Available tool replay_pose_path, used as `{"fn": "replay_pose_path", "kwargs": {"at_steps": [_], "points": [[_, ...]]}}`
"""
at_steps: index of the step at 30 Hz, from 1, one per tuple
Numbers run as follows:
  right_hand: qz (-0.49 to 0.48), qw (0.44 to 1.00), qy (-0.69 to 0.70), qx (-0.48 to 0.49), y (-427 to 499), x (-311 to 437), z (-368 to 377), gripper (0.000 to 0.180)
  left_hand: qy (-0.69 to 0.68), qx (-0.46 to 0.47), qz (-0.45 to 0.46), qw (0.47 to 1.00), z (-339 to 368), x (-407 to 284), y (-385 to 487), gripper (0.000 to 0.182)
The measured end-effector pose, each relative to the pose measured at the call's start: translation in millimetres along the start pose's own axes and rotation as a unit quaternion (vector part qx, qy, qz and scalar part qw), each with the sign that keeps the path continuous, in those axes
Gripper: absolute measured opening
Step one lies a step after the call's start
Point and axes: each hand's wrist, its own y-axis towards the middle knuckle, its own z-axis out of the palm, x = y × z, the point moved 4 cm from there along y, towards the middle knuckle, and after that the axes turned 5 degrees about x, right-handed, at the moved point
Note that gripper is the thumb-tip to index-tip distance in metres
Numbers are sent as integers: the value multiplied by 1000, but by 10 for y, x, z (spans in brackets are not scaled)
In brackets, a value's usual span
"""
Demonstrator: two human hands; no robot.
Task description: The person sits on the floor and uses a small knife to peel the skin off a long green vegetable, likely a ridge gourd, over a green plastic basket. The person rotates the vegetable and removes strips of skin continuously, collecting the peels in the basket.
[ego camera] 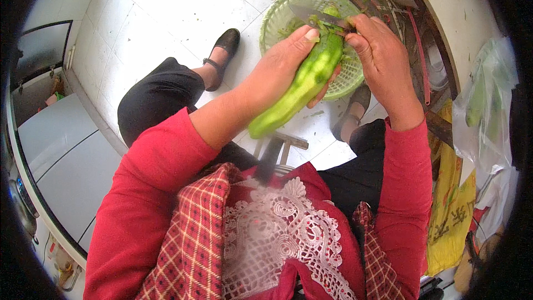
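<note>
A long green gourd (306, 85), mostly pale where its skin is off, slants across the middle with its far end over a green plastic basket (270, 16). My left hand (277, 66) wraps around it, thumb on top, fingers partly hidden beneath. Near the gourd's far end, my right hand (379, 54) grips a knife (316, 13) whose dark blade points left across the gourd. A second thin edge shows just below the blade; I cannot tell what it belongs to. Bits of green peel cling by the blade and left thumb, and more peel lies in the basket.
White floor tiles (166, 12) carry scattered scraps. A small stool (291, 139) stands between my legs. On the right, a clear plastic bag (485, 104) with green things inside hangs by a pale tabletop's edge, above a yellow bag (449, 225). A grey-white cabinet (62, 133) is at left.
</note>
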Motion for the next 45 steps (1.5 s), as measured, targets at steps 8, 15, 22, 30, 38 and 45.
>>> {"fn": "replay_pose_path", "kwargs": {"at_steps": [8,15,22,30,38,45], "points": [[-30,999,-28,7,-111,172,14,30,165,-14,59,984,-61,-152,32,59],[-27,999,-38,9,-62,80,-12,31,44,28,26,998,-18,-88,2,45],[5,1000,-5,22,-22,-173,3,37,-72,69,13,995,15,-68,-4,43],[79,996,38,-17,25,-553,-56,35,-19,34,35,999,88,-67,-59,49],[2,1000,15,-3,-72,74,40,30,-13,33,70,997,-152,-75,46,47],[-45,995,-92,6,-31,227,15,30,-44,-11,43,998,-122,-21,74,49]]}}
